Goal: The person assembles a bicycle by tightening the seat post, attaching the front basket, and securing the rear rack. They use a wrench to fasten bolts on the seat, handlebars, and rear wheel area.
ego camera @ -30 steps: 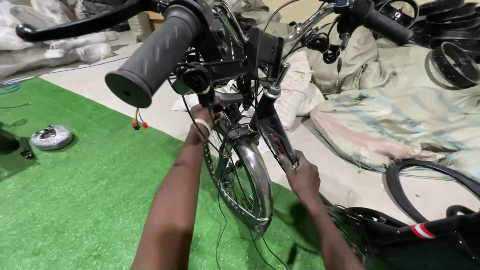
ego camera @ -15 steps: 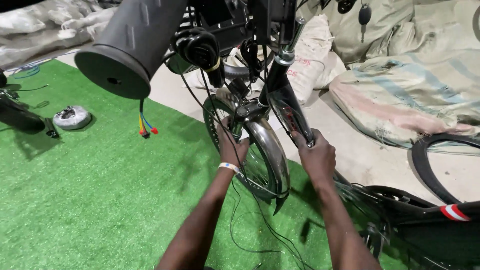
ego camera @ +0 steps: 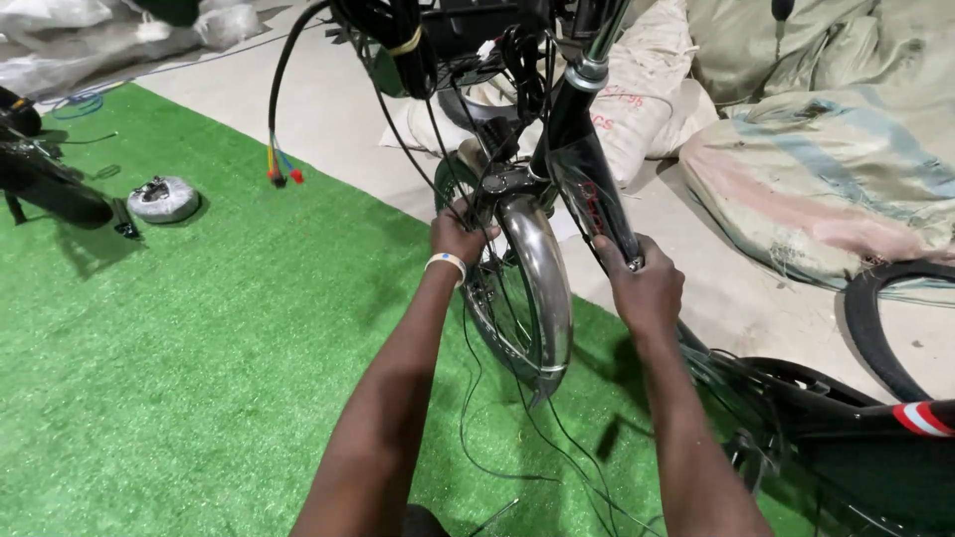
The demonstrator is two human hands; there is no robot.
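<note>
A bicycle front end stands before me on green turf: a black fork leg point(ego camera: 587, 189), a shiny chrome mudguard point(ego camera: 542, 288) and the front wheel point(ego camera: 492, 313) under it. My left hand point(ego camera: 456, 235), with a white wristband, is closed on the left side of the fork beside the wheel's top. My right hand point(ego camera: 645, 283) grips the lower end of the right fork leg. Black cables point(ego camera: 398, 60) hang from the handlebar area above, one ending in coloured connectors point(ego camera: 282, 174).
Green turf mat point(ego camera: 179, 348) covers the floor at left. A small round silver part point(ego camera: 163, 198) and a black bike piece point(ego camera: 50, 189) lie at far left. Filled sacks point(ego camera: 826, 169) sit at back right. A black frame with a tyre point(ego camera: 875, 398) lies at right.
My view has dropped lower and closer; the handlebar grip has left the frame. Both hands stay at the fork, the right now gripping the fork leg's lower end.
</note>
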